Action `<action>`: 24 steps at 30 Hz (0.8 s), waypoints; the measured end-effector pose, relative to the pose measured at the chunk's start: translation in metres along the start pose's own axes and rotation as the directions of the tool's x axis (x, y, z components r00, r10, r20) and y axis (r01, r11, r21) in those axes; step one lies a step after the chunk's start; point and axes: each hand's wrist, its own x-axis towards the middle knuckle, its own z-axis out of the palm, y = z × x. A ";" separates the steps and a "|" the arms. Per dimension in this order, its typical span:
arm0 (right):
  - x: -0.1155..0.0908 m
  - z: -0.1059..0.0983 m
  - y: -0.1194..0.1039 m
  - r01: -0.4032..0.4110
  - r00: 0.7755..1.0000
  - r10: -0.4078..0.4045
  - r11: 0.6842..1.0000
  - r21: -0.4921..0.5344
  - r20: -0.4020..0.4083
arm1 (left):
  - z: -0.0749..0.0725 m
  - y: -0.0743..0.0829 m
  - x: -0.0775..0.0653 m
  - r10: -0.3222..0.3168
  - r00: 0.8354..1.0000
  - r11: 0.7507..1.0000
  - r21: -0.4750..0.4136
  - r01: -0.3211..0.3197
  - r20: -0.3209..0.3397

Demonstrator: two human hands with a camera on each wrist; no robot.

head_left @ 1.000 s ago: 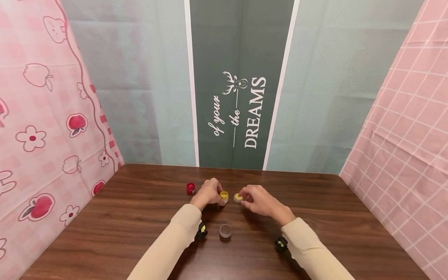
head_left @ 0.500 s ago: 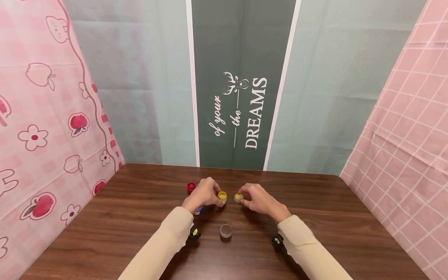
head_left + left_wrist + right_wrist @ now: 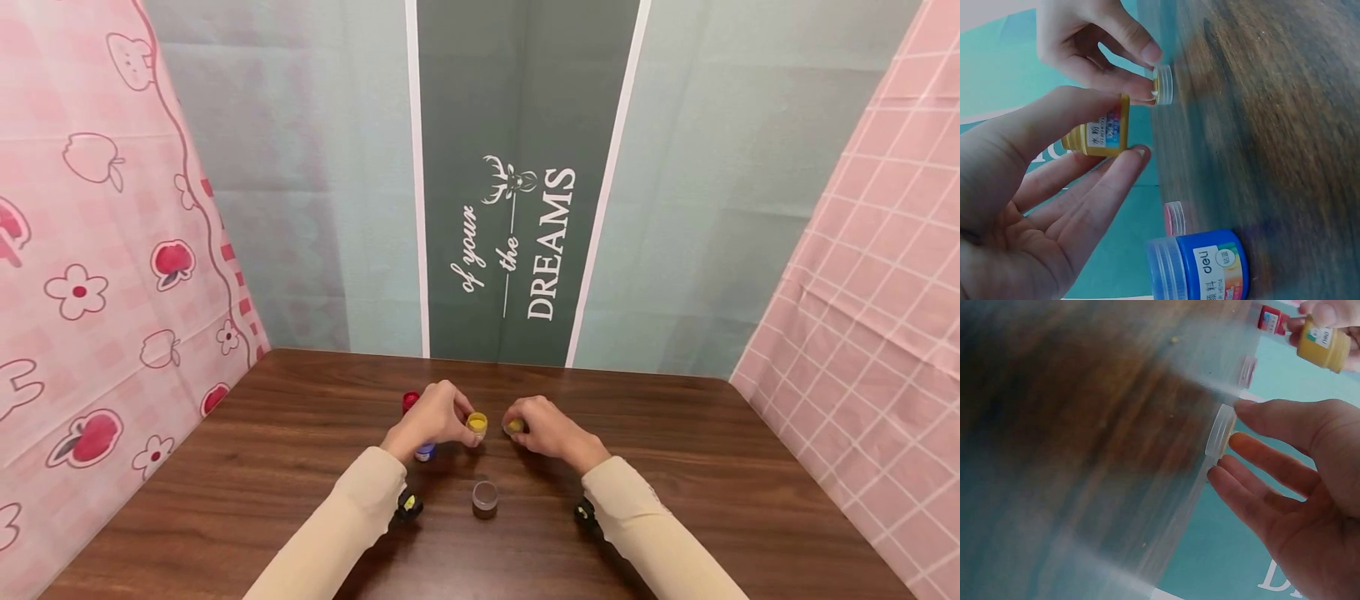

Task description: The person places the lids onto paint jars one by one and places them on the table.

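Observation:
My left hand (image 3: 441,414) holds a small uncapped paint jar (image 3: 477,426) of yellow between thumb and fingertips; the left wrist view shows its base a little above the tabletop. Just to the right, my right hand (image 3: 547,427) pinches a clear jar lid (image 3: 1220,431) with yellow paint inside, which lies inner side up on the table. The thumb is at its edge and a yellow-tinted fingertip (image 3: 1239,444) reaches its inner face. A blue paint jar (image 3: 1222,265) and a red one (image 3: 410,402) stand near my left hand, partly hidden by it in the head view.
A small clear round container (image 3: 485,500) stands on the wooden table (image 3: 712,500) nearer to me, between my forearms. A red-tinted lid (image 3: 1247,372) lies beyond the yellow one. Tiny yellow specks dot the tabletop. Cloth hangs behind and on both sides.
My left hand has shifted slightly left with the yellow jar, and the blue jar has come into view below that wrist. My right fingers now cover more of the yellow lid.

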 end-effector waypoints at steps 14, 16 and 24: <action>-0.004 0.002 -0.001 -0.054 0.998 0.055 0.998 -0.021 0.025 | 0.001 -0.005 -0.009 0.033 0.998 0.997 -0.066 -0.029 0.054; -0.005 0.000 0.000 -0.047 0.998 0.048 0.999 -0.024 0.028 | 0.001 -0.004 -0.011 0.046 0.998 0.996 -0.075 -0.042 0.052; -0.009 -0.009 -0.008 -0.002 1.000 0.002 1.000 -0.005 0.017 | 0.002 0.002 -0.019 0.068 0.997 0.997 -0.045 -0.067 0.030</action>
